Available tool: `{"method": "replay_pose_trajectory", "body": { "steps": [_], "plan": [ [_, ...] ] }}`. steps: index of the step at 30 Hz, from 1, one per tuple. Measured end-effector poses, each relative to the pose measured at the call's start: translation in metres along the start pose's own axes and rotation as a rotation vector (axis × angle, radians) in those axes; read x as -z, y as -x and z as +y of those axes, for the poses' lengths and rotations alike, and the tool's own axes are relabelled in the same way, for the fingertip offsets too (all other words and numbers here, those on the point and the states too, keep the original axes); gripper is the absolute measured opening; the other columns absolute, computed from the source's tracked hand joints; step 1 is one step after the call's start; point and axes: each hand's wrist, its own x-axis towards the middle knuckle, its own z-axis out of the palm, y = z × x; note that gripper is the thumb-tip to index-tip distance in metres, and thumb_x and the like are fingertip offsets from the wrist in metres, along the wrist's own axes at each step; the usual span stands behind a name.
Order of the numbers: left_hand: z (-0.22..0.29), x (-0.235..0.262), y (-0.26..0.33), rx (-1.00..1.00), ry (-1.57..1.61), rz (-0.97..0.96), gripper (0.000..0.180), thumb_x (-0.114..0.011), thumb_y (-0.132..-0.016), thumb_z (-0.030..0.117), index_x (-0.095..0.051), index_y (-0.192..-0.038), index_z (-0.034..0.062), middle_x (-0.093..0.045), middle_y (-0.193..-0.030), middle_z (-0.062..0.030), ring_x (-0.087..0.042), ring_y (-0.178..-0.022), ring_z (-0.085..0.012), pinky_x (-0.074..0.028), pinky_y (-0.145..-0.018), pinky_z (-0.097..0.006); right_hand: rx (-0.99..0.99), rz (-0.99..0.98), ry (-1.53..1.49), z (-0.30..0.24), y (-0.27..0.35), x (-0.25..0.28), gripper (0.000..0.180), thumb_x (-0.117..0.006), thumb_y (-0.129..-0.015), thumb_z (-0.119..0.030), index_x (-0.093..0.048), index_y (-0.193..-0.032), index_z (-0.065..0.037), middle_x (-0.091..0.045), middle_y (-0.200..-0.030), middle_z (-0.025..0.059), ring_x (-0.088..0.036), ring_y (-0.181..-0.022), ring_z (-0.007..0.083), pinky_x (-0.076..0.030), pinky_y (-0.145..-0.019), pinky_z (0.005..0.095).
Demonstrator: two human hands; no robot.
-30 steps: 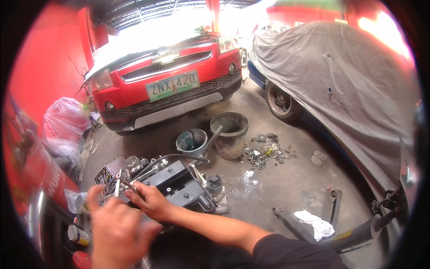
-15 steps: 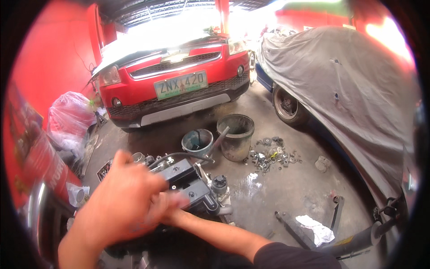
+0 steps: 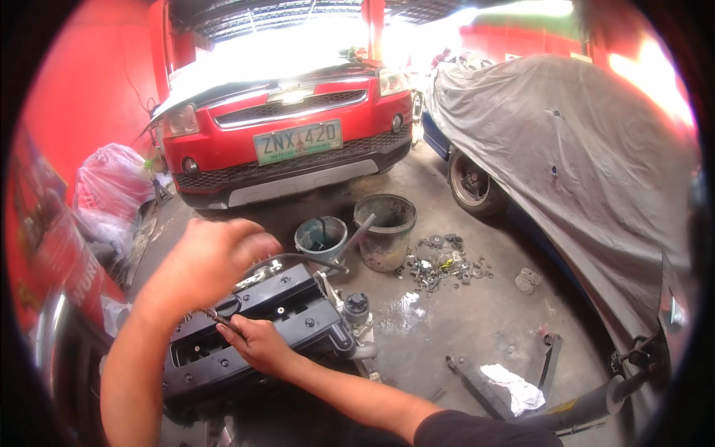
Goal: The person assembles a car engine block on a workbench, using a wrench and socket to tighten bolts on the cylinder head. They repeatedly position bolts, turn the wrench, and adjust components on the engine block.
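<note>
A car engine [image 3: 298,313] with a black top cover sits low in front of me. My right hand [image 3: 261,345] is over the cover, its fingers closed round a dark, slender rod-like tool [image 3: 222,320]. The tool's far end passes behind my left wrist, so its exact kind is hidden. Raised above the engine's left part is my left hand [image 3: 212,253]. Its fingers are bent and smeared by motion, and I cannot make out anything in them. A black hose [image 3: 302,257] arches along the engine's far side, behind the left fingers.
Beyond the engine stand a small bucket [image 3: 322,237] and a larger dirty bucket [image 3: 386,249]. Loose metal parts [image 3: 439,267] lie beside them. A red car [image 3: 290,141] is ahead, a covered vehicle [image 3: 551,127] right. Near right, a white cloth [image 3: 512,387] lies by metal legs [image 3: 477,384].
My hands were together over the engine and are now apart. The left has lifted clear of the right, uncovering more of the black cover and the dark tool in my right hand.
</note>
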Motion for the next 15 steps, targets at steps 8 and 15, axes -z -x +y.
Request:
{"method": "replay_pose_trajectory", "body": {
  "steps": [8,15],
  "plan": [
    [0.045,0.020,0.121,0.024,-0.261,-0.040,0.037,-0.083,-0.075,0.039,-0.073,-0.084,0.0037,-0.070,-0.075,-0.0108,-0.064,-0.071,-0.0297,-0.048,-0.083,-0.042,0.049,0.130,-0.125,0.004,-0.001,-0.002,0.021,-0.067,-0.100,-0.017,-0.059,-0.088,-0.002,-0.056,-0.068,0.0193,-0.052,-0.059,0.0392,-0.043,-0.055,0.0417],
    [-0.065,0.042,0.062,0.675,0.121,0.177,0.052,-0.052,-0.107,0.039,-0.068,-0.091,-0.0081,-0.070,-0.070,-0.0162,-0.064,-0.058,-0.0232,-0.050,-0.057,-0.036,-0.093,0.068,-0.076,-0.004,0.000,0.005,0.019,-0.063,-0.100,-0.021,-0.061,-0.094,-0.003,-0.063,-0.077,0.0251,-0.062,-0.078,0.0483,-0.046,-0.063,0.0523]
  ]
}}
